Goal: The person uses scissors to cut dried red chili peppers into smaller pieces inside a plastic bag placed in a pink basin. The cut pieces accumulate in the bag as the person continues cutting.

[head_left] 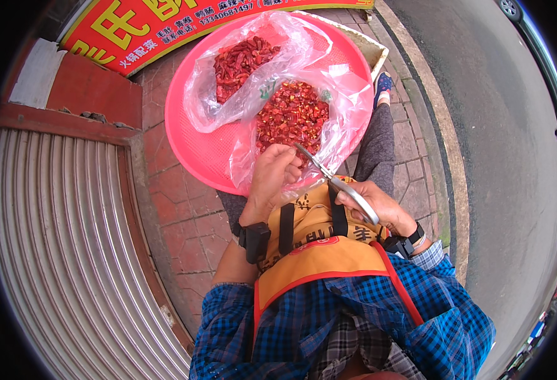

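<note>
My right hand (372, 205) is closed around the handles of metal scissors (356, 198). Their blades point up and left, over the near edge of a clear plastic bag (349, 95) of cut red chili pieces (293, 114). Just left of the blade tips is my left hand (276, 168), its fingers curled with thumb and forefinger together; whether a chili is between them cannot be told. A second clear bag (195, 102) with whole-looking dried red chilies (240, 64) lies behind, to the left. Both bags rest on a round pink perforated plastic tray (183, 147).
A white box (378, 50) shows its corner behind the tray. On the left stand a ribbed metal shutter (69, 237) and a red panel (95, 95). A red signboard (117, 28) with writing lies beyond. Paving, a kerb and a road with a parked car (535, 42) are at right.
</note>
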Demonstrator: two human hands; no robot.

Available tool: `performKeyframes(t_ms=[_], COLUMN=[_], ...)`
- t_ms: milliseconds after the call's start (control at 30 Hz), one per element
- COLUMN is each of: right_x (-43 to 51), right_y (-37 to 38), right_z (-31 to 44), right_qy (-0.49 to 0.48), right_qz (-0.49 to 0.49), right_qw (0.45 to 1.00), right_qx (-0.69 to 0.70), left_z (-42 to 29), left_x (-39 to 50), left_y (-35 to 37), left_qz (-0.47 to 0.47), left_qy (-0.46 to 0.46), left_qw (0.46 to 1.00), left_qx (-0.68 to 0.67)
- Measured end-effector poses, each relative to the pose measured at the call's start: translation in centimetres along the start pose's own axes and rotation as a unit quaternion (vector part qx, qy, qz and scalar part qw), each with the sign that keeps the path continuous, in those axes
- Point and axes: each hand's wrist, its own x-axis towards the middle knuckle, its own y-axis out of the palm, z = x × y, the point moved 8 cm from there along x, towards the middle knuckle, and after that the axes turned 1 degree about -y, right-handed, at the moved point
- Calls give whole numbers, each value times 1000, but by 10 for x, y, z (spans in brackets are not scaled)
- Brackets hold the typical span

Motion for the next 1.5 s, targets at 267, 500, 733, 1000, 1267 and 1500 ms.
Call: performKeyframes(t_ms=[267, 500, 733, 1000, 1267, 1500], right_x=[-1, 1, -4, -9, -13, -20], right_y=[-14, -14, -15, -12, -18, -18], right_z=[6, 3, 9, 6, 18, 36], right_qy=[-16, -21, -15, 1, -9, -38], right_qz=[-106, -111, -129, -141, -172, -185], right_qw=[994, 993, 991, 990, 969, 951], right_qx=[21, 37, -6, 13, -178, -245], left_z=[-18, -32, -50, -48, -68, -90], left_x=[-6, -16, -37, -56, -76, -26], left_y=[-14, -18, -22, -47, -105, -132], left_qz=[-63, -85, -115, -133, -243, -208], left_qy=[92, 130, 192, 232, 320, 269], left_qw=[994, 988, 974, 963, 915, 940], left_qx=[15, 21, 32, 23, -36, -25])
